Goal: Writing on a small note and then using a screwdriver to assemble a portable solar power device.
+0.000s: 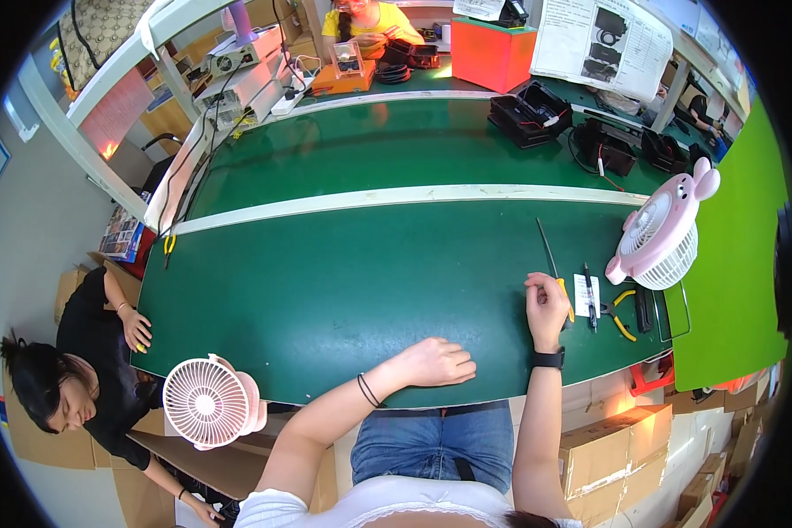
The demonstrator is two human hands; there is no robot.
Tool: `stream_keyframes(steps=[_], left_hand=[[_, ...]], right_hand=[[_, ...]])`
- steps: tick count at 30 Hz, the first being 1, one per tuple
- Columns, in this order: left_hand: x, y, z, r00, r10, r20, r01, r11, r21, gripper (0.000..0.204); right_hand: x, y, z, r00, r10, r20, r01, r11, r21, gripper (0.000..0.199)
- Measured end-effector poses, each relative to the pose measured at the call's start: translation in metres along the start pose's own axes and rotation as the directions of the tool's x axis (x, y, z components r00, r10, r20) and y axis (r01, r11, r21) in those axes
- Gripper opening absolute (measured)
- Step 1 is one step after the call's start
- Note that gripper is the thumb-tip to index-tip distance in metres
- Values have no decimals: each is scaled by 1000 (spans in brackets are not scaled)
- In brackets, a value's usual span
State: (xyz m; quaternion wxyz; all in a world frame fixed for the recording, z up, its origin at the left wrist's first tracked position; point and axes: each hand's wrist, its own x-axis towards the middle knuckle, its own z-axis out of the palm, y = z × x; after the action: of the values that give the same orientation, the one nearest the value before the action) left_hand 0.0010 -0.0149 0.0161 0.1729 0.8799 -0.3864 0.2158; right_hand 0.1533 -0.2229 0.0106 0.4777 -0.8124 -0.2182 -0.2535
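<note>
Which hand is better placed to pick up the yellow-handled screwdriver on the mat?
Right. The right hand is raised beside the yellow-handled screwdriver; the left hand rests flat on the green mat, farther away.

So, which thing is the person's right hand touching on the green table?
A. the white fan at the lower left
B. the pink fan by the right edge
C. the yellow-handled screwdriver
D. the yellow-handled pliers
C: the right hand rests with its fingers at the yellow handle of the screwdriver, while the pliers and the pink fan lie apart from it, farther right.
</note>
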Motion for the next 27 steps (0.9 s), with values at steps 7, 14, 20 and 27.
stream_keyframes(steps=[7,14,20,27], left_hand=[[-2,-1,2,1000,-15,-6,16,1000,14,27],[-4,-4,4,998,-28,-54,30,999,35,28],[-8,-11,-4,995,-66,-74,73,992,99,29],[-8,-11,0,997,-50,-62,56,994,97,26]], right_hand=[[-1,-2,1,1000,-2,1,2,1000,8,11],[-1,-3,0,1000,10,25,-10,1000,-5,10],[-2,3,1,999,30,37,-29,999,-27,9],[-4,10,0,999,35,31,-33,999,-36,9]])
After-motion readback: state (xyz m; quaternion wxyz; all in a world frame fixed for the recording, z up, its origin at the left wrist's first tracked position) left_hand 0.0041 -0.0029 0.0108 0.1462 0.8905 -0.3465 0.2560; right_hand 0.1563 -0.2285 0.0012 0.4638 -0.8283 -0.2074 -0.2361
